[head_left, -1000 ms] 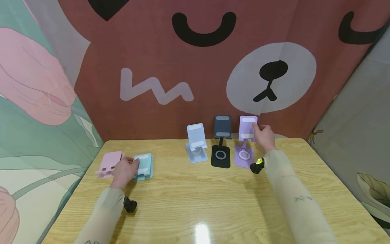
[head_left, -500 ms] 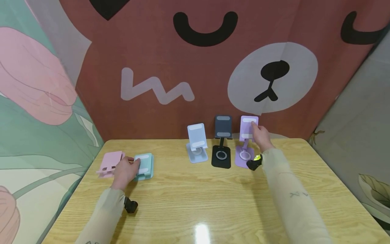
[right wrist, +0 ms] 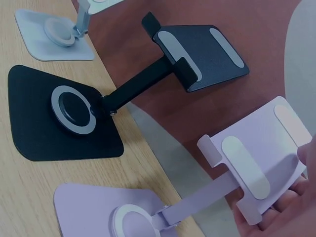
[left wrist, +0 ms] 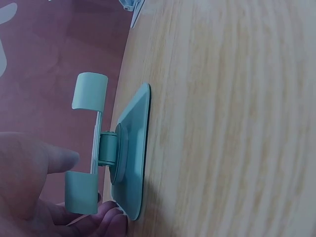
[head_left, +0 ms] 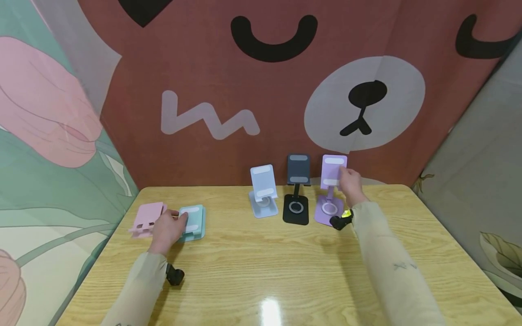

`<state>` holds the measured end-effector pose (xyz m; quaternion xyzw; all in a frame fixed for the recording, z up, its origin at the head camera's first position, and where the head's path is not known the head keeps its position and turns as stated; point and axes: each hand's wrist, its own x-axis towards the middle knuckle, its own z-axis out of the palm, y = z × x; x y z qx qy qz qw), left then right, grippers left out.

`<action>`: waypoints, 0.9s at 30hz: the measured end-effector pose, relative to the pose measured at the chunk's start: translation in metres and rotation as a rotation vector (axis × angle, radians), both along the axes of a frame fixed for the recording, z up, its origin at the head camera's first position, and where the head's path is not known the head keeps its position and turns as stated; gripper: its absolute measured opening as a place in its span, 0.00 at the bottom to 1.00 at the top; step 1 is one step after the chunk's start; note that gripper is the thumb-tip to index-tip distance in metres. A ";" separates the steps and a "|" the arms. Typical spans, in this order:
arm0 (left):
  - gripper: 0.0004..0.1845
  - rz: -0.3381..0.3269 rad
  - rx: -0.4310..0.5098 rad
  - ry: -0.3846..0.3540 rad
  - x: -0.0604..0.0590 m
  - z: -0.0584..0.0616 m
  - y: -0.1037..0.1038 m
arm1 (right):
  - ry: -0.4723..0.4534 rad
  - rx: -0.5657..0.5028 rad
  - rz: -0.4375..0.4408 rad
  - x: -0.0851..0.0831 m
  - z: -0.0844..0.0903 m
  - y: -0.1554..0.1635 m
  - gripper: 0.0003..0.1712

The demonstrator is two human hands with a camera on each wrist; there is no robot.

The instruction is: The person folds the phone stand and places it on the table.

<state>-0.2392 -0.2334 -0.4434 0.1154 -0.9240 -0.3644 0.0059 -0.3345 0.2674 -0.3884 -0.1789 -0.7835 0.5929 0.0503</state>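
In the head view, my right hand [head_left: 351, 185] grips the right edge of the upper plate of an unfolded purple phone stand [head_left: 332, 172]. The right wrist view shows the thumb at the plate's front and fingers [right wrist: 284, 200] behind it. Its base [right wrist: 106, 207] lies on the table. At the left, my left hand [head_left: 166, 230] pinches a low-folded teal phone stand [head_left: 195, 222] by its left side. From the left wrist, the thumb [left wrist: 61, 159] meets the stand's plate while the other fingers curl at the base's edge. A folded pink phone stand [head_left: 147, 216] lies just left of that hand.
An unfolded black phone stand [head_left: 297, 210] stands left of the purple one. Beyond it is a light blue phone stand [head_left: 263, 181], also raised. The wooden table [head_left: 253, 262] ends at a brown printed cloth [head_left: 204, 158] behind the stands.
The purple stand has shifted slightly to the right, and my right thumb has slid from its front face toward the right edge. My left hand stays at the teal stand.
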 end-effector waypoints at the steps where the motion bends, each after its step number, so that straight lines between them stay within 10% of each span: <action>1: 0.31 0.000 -0.001 -0.002 0.000 0.000 0.000 | 0.011 0.002 -0.010 0.001 0.000 0.000 0.38; 17: 0.34 0.021 -0.004 0.054 -0.002 -0.004 0.002 | 0.147 -0.017 -0.104 0.015 -0.005 -0.005 0.31; 27: 0.32 0.142 0.047 0.216 -0.002 -0.001 0.012 | 0.329 -0.036 -0.126 0.026 0.008 -0.018 0.25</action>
